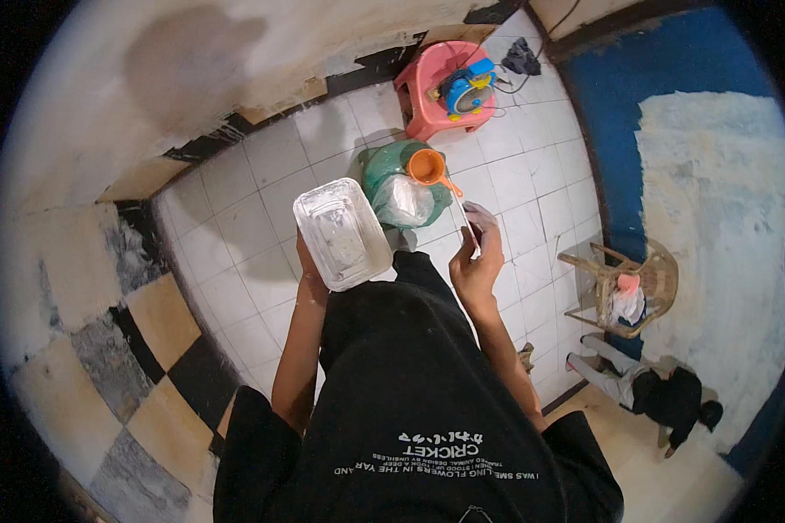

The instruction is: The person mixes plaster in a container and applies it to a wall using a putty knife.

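Observation:
My left hand (310, 253), mostly hidden, grips a white, smeared rectangular container (336, 228) from its left side. In my right hand (484, 257) is a thin, flat white tool with red on it (465, 218), likely a scraper seen edge-on. Just beyond both hands, a green tub (382, 161) on the floor bears a white plastic bag (406, 200). An orange dipper (426, 166) rests at its top, its handle near the thin tool.
A pink stool (419, 96) holds a blue-and-yellow device with a cord. A worn brown chair (658, 288) holds pink and white items. At lower right, another person (672, 397) is by the patched blue wall (615, 131). A checkered wall (161, 322) stands left, above white floor tiles (249, 209).

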A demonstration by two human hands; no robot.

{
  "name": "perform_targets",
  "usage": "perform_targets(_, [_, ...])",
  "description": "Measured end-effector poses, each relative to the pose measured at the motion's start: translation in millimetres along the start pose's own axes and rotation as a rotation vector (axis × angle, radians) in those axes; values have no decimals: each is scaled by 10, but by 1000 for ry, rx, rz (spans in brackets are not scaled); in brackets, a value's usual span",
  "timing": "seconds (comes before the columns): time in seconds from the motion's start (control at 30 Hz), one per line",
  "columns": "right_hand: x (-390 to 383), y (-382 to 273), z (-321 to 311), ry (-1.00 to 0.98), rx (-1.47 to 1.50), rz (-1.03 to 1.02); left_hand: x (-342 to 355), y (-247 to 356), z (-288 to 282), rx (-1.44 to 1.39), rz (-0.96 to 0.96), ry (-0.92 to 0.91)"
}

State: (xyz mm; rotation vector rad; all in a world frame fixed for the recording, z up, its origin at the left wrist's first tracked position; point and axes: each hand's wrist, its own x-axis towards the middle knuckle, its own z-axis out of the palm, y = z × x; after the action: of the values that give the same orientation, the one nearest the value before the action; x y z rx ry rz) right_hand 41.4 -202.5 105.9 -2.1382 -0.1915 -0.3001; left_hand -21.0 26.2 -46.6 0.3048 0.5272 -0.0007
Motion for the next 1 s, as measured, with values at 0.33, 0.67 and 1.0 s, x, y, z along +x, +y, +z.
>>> perform_targets(0.33, [53,1762,-317,-217,-86,101,-136,-782,-89,-224,165,161])
perform_targets(0.67, [-1049,4004,-533,-285,-411,692,210,-1936,-1241,-321,-76,385])
perform_targets(1.0, [-579,4609,814,-581,-177,467,1286,-2202,-2145,-73,-98,377])
